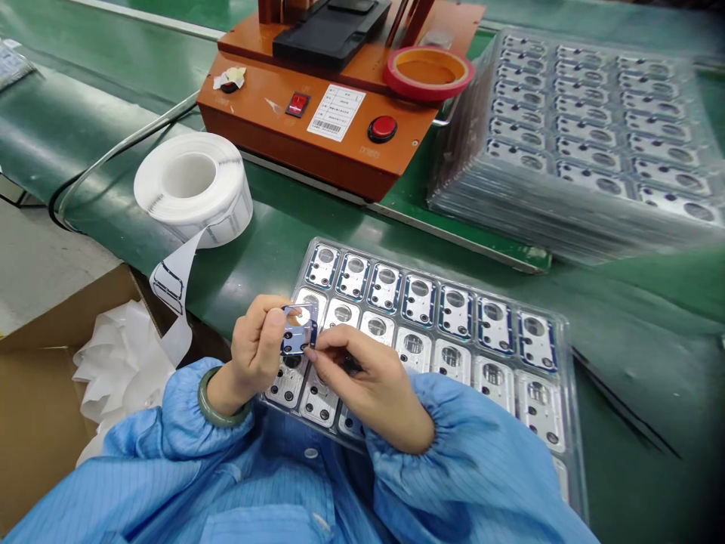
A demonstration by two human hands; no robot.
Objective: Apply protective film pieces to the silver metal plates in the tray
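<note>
My left hand (257,347) pinches a small flat metal plate (298,332) by its left edge. The plate has one large round hole, smaller dark holes and a dark blue border. With thumb and fingertips together, my right hand (368,378) touches the plate's lower right corner; whether something small sits in that pinch is hidden. Beneath both hands lies a clear plastic tray (566,340) of similar metal plates in rows. Those in the far row carry dark blue edging, while the nearer ones look plain silver. My forearms cover part of the tray.
A roll of white labels (192,189) stands left, its strip hanging toward a cardboard box (45,408) with crumpled backing paper (121,370). Behind is an orange machine (317,113) bearing red tape (429,73). Stacked trays (578,151) stand back right; black tweezers (626,400) lie right.
</note>
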